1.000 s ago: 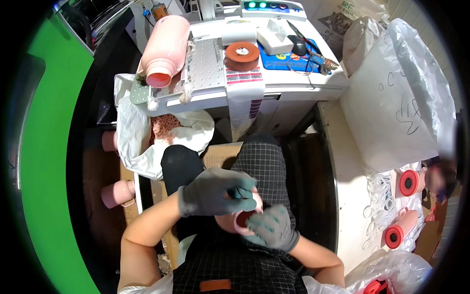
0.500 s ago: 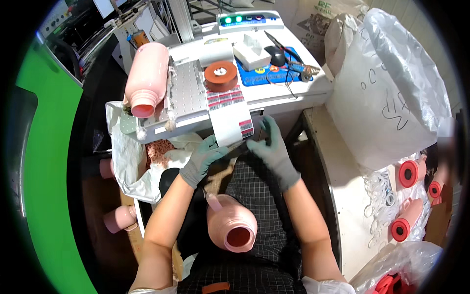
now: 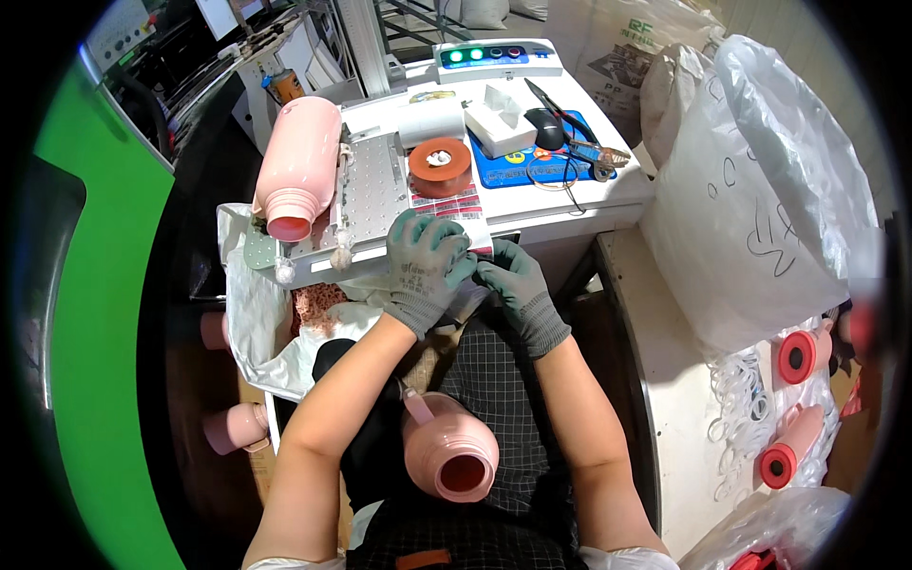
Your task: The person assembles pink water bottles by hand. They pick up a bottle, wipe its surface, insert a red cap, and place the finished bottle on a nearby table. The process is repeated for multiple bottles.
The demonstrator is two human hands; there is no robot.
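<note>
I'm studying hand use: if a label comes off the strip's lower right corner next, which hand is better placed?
Probably the right hand: its fingertips are beside the label strip's lower right corner. The left hand covers the strip's lower left, seeming better placed to steady it.

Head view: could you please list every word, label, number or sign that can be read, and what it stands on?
I will leave the wording uncopied; this is where it stands.
White bag, right: large dark handwriting.
Sack at the back: green and dark print.
Blue mat: print, partly covered.
Label strip: red and black print, too small to read.
Left glove: dark print, too small to read.
</note>
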